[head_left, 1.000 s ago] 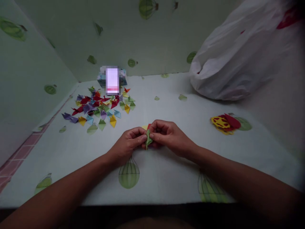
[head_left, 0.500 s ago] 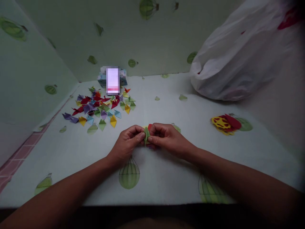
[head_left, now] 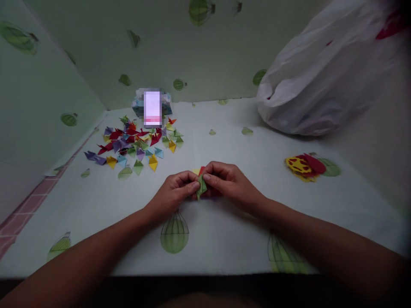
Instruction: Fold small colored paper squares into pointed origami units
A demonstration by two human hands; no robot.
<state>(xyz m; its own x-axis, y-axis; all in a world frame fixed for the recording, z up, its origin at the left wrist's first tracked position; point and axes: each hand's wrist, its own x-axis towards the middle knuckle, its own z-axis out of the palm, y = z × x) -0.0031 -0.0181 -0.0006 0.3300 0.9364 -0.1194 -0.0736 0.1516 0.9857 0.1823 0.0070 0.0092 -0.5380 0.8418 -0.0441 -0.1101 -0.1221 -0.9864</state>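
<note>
Between my two hands is a small piece of folded green paper (head_left: 201, 187), held above the middle of the table. My left hand (head_left: 176, 188) pinches its left side between thumb and forefinger. With thumb and fingers closed, my right hand (head_left: 226, 182) grips its upper right part. Behind and under the fingers show bits of yellow, red and purple paper (head_left: 202, 170), mostly hidden by my hands. A heap of folded paper pieces (head_left: 131, 141) in many colours, shaped like little birds, lies to the left beyond my left hand.
A lit, blurred phone screen (head_left: 153, 107) leans against a patterned box (head_left: 167, 105) behind the heap. Yellow and red cut-out shapes (head_left: 303, 166) lie at the right. A large white plastic bag (head_left: 308, 94) stands at the back right. Walls rise behind and left of the white table (head_left: 218, 239).
My right fingers have moved up to the green paper's upper end. The paper is now slightly tilted and shifted a little right, with my left hand following.
</note>
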